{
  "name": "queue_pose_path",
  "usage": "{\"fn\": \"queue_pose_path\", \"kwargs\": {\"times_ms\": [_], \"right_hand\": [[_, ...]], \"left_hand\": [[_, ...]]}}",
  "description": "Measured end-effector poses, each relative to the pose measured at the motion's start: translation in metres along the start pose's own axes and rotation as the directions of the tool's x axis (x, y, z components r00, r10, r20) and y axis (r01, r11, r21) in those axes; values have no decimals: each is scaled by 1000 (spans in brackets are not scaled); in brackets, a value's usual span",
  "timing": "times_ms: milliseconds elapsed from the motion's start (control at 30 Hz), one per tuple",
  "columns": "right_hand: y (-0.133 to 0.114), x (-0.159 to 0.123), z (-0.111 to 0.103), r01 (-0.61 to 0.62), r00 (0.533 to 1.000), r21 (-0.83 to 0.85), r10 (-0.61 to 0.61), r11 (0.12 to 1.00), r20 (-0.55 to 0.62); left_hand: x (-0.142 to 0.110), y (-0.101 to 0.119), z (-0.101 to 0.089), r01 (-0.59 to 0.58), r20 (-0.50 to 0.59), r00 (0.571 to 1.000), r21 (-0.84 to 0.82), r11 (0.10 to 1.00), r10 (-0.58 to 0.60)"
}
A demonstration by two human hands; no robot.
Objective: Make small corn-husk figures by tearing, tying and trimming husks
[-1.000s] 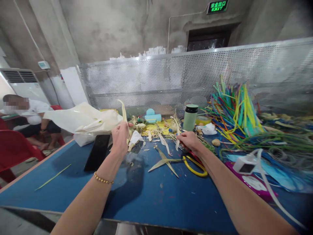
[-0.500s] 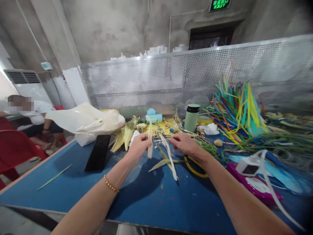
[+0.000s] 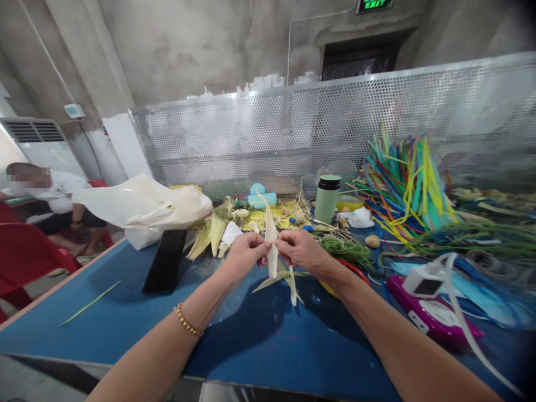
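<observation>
Pinched between both hands is a pale corn husk (image 3: 272, 229), held upright above the blue table (image 3: 234, 357). My left hand (image 3: 247, 254) grips its left edge, thumb and fingers together. On the other edge, my right hand (image 3: 304, 252) pinches it from the right. Below and behind the hands lie more loose strips of husk (image 3: 293, 290) on the tabletop. A heap of greenish husks (image 3: 218, 231) sits left of my left hand, beside a white crumpled piece (image 3: 231, 233).
A black phone (image 3: 166, 262) and white plastic bag (image 3: 146, 206) lie to the left. A green thermos (image 3: 327, 201), green strands (image 3: 345, 249), a bundle of coloured strips (image 3: 419, 184) and a purple power strip (image 3: 431, 318) occupy the right. A person (image 3: 62, 195) sits far left.
My right hand has moved left to meet the husk in my left hand and now pinches its other edge. The husk has shifted slightly right and looks wider.
</observation>
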State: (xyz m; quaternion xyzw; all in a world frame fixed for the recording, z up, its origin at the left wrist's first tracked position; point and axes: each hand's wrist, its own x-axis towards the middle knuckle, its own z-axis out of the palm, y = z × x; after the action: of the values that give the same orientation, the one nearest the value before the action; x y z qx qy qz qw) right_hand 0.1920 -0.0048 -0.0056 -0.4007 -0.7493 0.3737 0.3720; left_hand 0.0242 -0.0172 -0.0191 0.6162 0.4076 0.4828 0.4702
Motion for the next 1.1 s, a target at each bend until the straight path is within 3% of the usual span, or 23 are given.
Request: {"fn": "queue_pose_path", "kwargs": {"times_ms": [100, 167, 333, 567, 833, 1000, 1100], "right_hand": [[-1, -1, 0, 10, 1000, 9, -10, 1000, 9], [-2, -1, 1, 4, 1000, -15, -4, 1000, 16], [0, 1, 4, 52, 997, -202, -62, 978, -41], [4, 3, 5, 150, 975, -365, -198, 919, -97], [7, 4, 7, 157, 981, -391, -187, 907, -40], [5, 1, 9, 172, 975, -407, -213, 897, -57], [3, -1, 12, 172, 972, -429, -223, 887, -71]], "left_hand": [[-1, 1, -1, 9, 37, 999, -45, 999, -7], [-1, 1, 0, -12, 5, 1000, -26, 1000, 12], [0, -2, 4, -75, -70, 994, 139, 987, 85], [1, -1, -1, -81, 7, 997, 253, 964, 82], [1, 1, -5, -111, -7, 991, 504, 856, 133], [1, 1, -4, -106, 4, 993, 479, 871, 119], [1, 1, -3, -43, 25, 999, 307, 951, 37]]}}
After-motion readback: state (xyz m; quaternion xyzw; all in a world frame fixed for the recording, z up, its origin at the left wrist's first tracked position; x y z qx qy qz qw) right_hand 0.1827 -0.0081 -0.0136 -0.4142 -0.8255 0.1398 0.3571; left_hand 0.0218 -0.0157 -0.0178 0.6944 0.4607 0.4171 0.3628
